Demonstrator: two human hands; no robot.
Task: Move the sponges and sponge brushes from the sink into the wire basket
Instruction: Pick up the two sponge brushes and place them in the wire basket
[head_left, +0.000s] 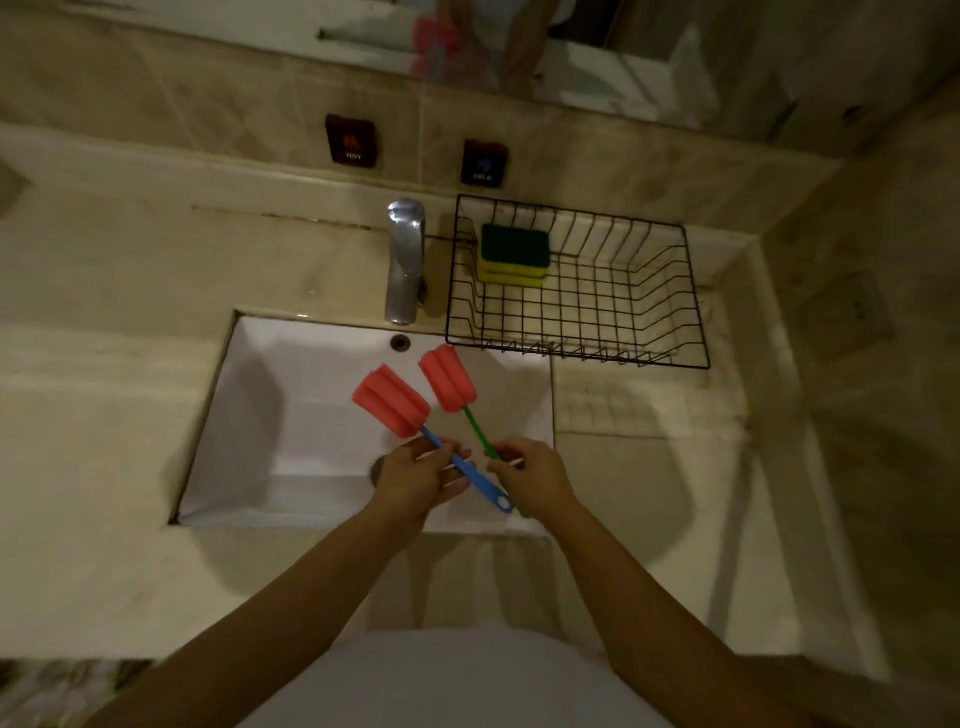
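Above the white sink (249, 415) I hold two sponge brushes with pink foam heads. My left hand (415, 475) grips the blue-handled brush (392, 400), its head pointing up and left. My right hand (530, 475) grips the green-handled brush (448, 378), its head near the sink's back edge. The two handles cross between my hands. The black wire basket (649, 291) stands on the counter behind and right of the sink. In its left back corner lies a stack of yellow sponges with green scouring tops (514, 254).
A chrome tap (406, 260) rises at the sink's back edge, just left of the basket. The sink drain (378, 467) shows beside my left hand. Two dark wall plates (351, 141) sit on the tiled wall. A mirror runs along the top.
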